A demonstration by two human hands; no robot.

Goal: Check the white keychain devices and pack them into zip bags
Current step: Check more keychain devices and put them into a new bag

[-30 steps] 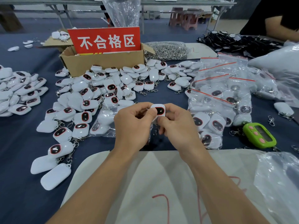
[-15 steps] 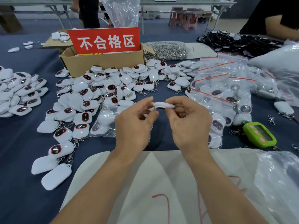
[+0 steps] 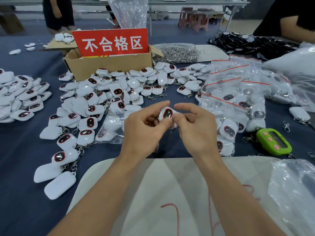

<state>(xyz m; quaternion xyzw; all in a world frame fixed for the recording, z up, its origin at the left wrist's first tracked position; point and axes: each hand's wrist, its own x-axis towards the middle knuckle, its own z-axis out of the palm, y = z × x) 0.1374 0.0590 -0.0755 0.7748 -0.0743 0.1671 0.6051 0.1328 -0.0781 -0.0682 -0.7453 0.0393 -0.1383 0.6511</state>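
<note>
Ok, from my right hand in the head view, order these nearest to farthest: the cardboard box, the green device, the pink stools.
1. Green device, just to the right of the right hand, which pinches a white keychain device.
2. Cardboard box, ahead and to the left.
3. Pink stools, far back, slightly right of centre.

One cardboard box (image 3: pixel 109 69), one red sign (image 3: pixel 110 43), one green gadget (image 3: pixel 273 142), several zip bags (image 3: pixel 236 77), and white keychain devices (image 3: pixel 91 123) beyond counting.

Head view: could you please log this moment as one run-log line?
stage: checking | left hand: pinches white keychain device | right hand: holds same device | device: dark side toward camera, unbagged
</note>
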